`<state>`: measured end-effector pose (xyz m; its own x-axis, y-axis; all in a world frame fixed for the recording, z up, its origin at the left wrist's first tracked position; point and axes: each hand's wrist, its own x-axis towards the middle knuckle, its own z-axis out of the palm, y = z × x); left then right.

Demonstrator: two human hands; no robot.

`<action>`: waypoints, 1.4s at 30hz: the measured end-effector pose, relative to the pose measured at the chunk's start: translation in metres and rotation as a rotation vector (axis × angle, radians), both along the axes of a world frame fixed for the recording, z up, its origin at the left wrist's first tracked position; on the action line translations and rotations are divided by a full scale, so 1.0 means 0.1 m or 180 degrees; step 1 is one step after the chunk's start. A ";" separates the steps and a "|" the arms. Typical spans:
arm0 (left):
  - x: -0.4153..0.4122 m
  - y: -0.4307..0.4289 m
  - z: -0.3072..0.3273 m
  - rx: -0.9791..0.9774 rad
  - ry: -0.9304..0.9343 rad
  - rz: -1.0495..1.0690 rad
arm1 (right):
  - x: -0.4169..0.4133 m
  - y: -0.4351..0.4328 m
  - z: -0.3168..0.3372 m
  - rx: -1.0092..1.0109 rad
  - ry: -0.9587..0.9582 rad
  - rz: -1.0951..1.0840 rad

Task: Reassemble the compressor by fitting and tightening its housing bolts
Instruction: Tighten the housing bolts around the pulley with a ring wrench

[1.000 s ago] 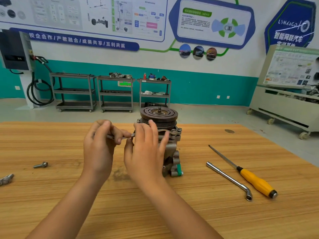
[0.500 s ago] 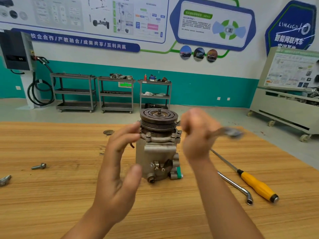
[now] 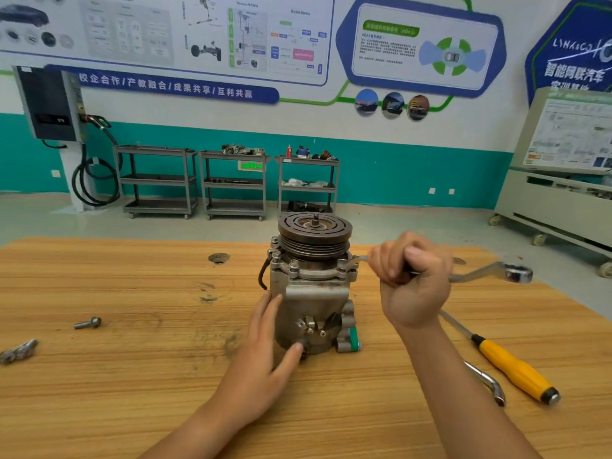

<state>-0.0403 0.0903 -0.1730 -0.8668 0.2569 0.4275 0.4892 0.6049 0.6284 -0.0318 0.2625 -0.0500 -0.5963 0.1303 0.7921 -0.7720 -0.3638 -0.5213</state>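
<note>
I'm working in a training-shop sort of room: a teal band is running along the back wall, three grey carts [image 3: 155,180] are standing against it, and a black wall charger [image 3: 49,104] is hanging off to the left with its cable looping down.

Everything's sitting on a wooden counter [image 3: 132,409]. The compressor [image 3: 313,293] is standing upright about mid-counter with its pulley [image 3: 314,228] facing up, and a few housing bolts [image 3: 294,265] are showing in the flange just under it.

My left hand [image 3: 265,352] is lying open against the lower left side of the body. The fingers are straight along the casing and the thumb is touching the front near the bottom. It's bracing, not gripping anything.

My right hand [image 3: 410,279] is making a fist around the middle of a wrench [image 3: 490,271], just right of the compressor. The ring end is sticking out to the right in the air, and the other end is reaching the flange edge. I can't tell if it's actually sitting on a bolt head there.

A loose bolt [image 3: 87,323] is lying well off to the left, with a small metal piece [image 3: 18,351] nearer the counter edge. On the right, a yellow-handled screwdriver [image 3: 516,372] and an L-shaped socket wrench [image 3: 486,382] are lying side by side, partly behind my right forearm.
</note>
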 end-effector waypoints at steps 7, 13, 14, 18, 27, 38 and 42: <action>0.11 -0.06 0.11 0.0253 0.0596 0.0047 | 0.17 -0.31 -0.40 0.0702 0.0137 -0.0070; 0.21 -0.04 0.18 0.0345 0.0660 -0.0085 | 0.18 -0.02 0.15 0.0298 0.0574 -0.0109; 0.21 -0.03 0.16 0.0243 0.0626 -0.0133 | 0.14 0.02 0.16 0.0141 0.0403 -0.0165; 0.18 -0.01 0.12 -0.0204 0.0483 -0.0194 | -0.03 0.07 0.09 -0.0098 -0.0002 -0.0396; 0.12 0.02 0.09 -0.0391 0.0362 -0.0257 | -0.05 0.00 -0.06 0.0115 0.0157 -0.0192; 0.12 0.01 0.03 -0.0161 0.0248 -0.0371 | 0.09 0.10 0.05 -0.0113 0.0325 -0.0181; 0.13 0.01 0.02 -0.0088 0.0164 -0.0381 | 0.00 0.08 0.01 0.0230 0.0368 -0.0440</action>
